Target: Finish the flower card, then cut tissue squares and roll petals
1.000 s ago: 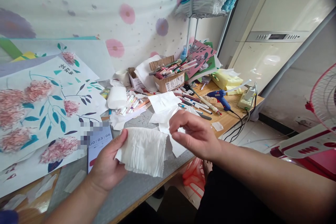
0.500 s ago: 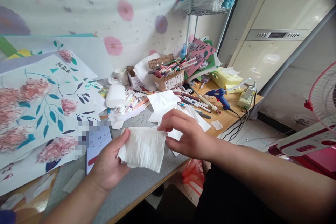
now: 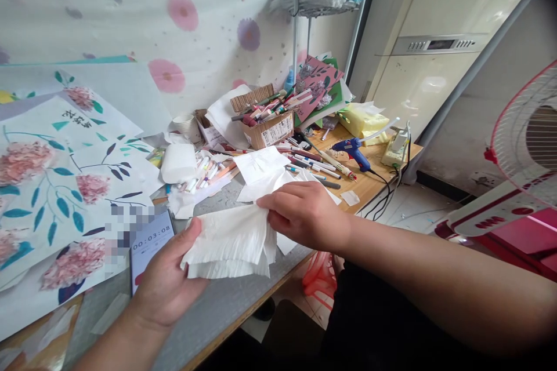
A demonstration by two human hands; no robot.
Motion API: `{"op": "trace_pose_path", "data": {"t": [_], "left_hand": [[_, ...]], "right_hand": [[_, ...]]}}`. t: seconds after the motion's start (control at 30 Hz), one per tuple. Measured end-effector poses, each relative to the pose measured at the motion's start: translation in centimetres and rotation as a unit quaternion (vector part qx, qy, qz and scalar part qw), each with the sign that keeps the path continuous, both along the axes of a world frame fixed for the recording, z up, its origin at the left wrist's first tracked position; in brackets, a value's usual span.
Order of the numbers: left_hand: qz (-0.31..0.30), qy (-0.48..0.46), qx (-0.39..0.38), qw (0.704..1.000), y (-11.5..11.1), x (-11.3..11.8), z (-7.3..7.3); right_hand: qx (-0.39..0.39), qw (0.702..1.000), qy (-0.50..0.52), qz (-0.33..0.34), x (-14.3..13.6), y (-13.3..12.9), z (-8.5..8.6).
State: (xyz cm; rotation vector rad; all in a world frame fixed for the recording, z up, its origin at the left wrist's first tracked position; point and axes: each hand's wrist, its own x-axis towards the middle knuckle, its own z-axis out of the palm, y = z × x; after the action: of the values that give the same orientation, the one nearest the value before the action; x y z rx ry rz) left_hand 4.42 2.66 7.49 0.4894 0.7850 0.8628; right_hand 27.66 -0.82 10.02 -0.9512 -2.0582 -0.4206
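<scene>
A layered piece of white tissue paper (image 3: 228,240) hangs between my hands above the grey mat (image 3: 209,301). My left hand (image 3: 167,278) grips its left edge, the thumb on top and the other fingers underneath. With fingertips pinched, my right hand (image 3: 304,214) holds the upper right corner. The layers stand slightly apart along the lower right edge. Behind the right hand lie more white sheets (image 3: 261,165) on the table. Just left of my left hand, a phone (image 3: 150,243) lies with a running timer on its screen.
Flower pictures on paper (image 3: 56,185) cover the left side. Behind are markers (image 3: 209,171), a cardboard box (image 3: 272,130) of pens, a white tissue roll (image 3: 179,163) and a paper cup (image 3: 186,126). A blue glue gun (image 3: 352,153) with a cable lies right. A fan (image 3: 531,139) stands beyond.
My right hand has closed onto the tissue's upper right corner, and the layers now show apart at the lower right. The whole view has shifted slightly to the right.
</scene>
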Motion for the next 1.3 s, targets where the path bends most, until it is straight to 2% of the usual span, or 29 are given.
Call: {"op": "trace_pose_path", "data": {"t": [0.1, 0.2, 0.3, 0.4, 0.47, 0.53, 0.7, 0.8, 0.87, 0.93, 1.0, 1.1, 1.2, 1.3], "left_hand": [[0.011, 0.01, -0.003, 1.0, -0.2, 0.1, 0.2], [0.026, 0.025, -0.004, 0.999, -0.2, 0.1, 0.6], [0.067, 0.025, 0.006, 0.997, 0.3, 0.1, 1.0], [0.091, 0.008, 0.026, 0.995, 0.9, 0.2, 1.0], [0.085, 0.011, 0.024, 0.996, 0.9, 0.4, 1.0], [0.074, 0.02, 0.021, 0.997, 0.6, 0.5, 0.9], [0.009, 0.012, 0.004, 1.0, -0.4, 0.7, 0.7], [-0.033, 0.004, 0.026, 0.999, -0.6, 0.6, 0.4], [-0.052, 0.005, 0.049, 0.997, -0.5, 0.4, 0.3], [-0.069, 0.019, 0.073, 0.995, -0.4, 0.3, 0.3], [-0.084, 0.048, 0.102, 0.99, -0.1, 0.1, 0.4], [-0.089, 0.076, 0.13, 0.985, 0.3, -0.1, 0.6], [-0.082, 0.075, 0.129, 0.985, 0.6, -0.3, 0.8], [-0.056, 0.057, 0.125, 0.989, 0.5, -0.2, 0.9]], "right_hand": [[0.021, 0.998, -0.051, -0.015, 0.4, -0.1, 0.0], [0.032, 0.999, -0.042, -0.006, 0.8, -0.4, 0.1], [0.033, 0.999, 0.035, 0.023, 1.3, -0.6, 0.4], [-0.064, 0.982, 0.135, 0.114, 1.7, -0.7, 0.7], [-0.148, 0.962, 0.163, 0.162, 1.6, -0.7, 0.8], [-0.198, 0.949, 0.172, 0.173, 1.1, -0.6, 0.6], [-0.212, 0.955, 0.147, 0.146, -0.6, -0.1, 0.1], [-0.226, 0.959, 0.112, 0.129, -1.0, 0.2, -0.2], [-0.229, 0.954, 0.121, 0.148, -0.8, 0.3, -0.4], [-0.247, 0.936, 0.16, 0.192, -0.5, 0.4, -0.5], [-0.294, 0.906, 0.2, 0.228, -0.1, 0.4, -0.5], [-0.349, 0.876, 0.223, 0.246, 0.4, 0.1, -0.2], [-0.339, 0.879, 0.216, 0.255, 0.6, -0.3, -0.1], [-0.293, 0.897, 0.229, 0.238, 0.2, -0.4, -0.6]]}}
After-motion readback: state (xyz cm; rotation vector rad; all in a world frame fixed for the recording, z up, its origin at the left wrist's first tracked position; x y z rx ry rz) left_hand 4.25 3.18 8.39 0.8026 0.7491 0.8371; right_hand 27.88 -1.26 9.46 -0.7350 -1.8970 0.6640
